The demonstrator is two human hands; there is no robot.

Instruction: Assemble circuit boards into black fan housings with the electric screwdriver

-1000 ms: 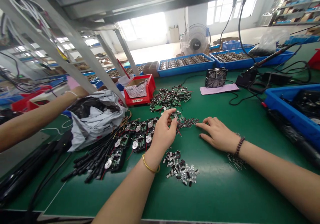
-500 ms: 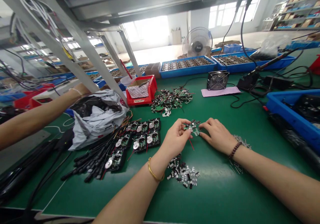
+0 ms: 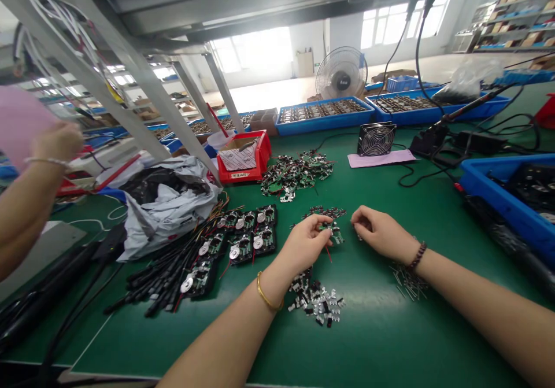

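My left hand (image 3: 307, 239) pinches a small green circuit board (image 3: 336, 233) at its left edge, and a red wire hangs below the board. To the right, apart from the board, my right hand (image 3: 376, 231) is closed with thumb and fingertips together. What lies in that pinch, if anything, is too small to make out. Small dark parts (image 3: 327, 210) lie just beyond my left hand. Nearer to me is a pile of silver and black clips (image 3: 318, 304). Thin metal pins (image 3: 407, 281) lie under my right wrist.
Loose circuit boards (image 3: 299, 174) are heaped by a red bin (image 3: 245, 156). Assembled black units (image 3: 243, 243) and black cables (image 3: 160, 278) lie left, beside a grey plastic bag (image 3: 173, 203). A small fan (image 3: 376, 139) and a blue bin (image 3: 511, 185) stand right. Another person's hand (image 3: 56, 142) is far left.
My right hand has drawn away from the board to the right, and its fingers have closed. My left hand keeps the board. The other person's arm has moved left, beside a pink sheet.
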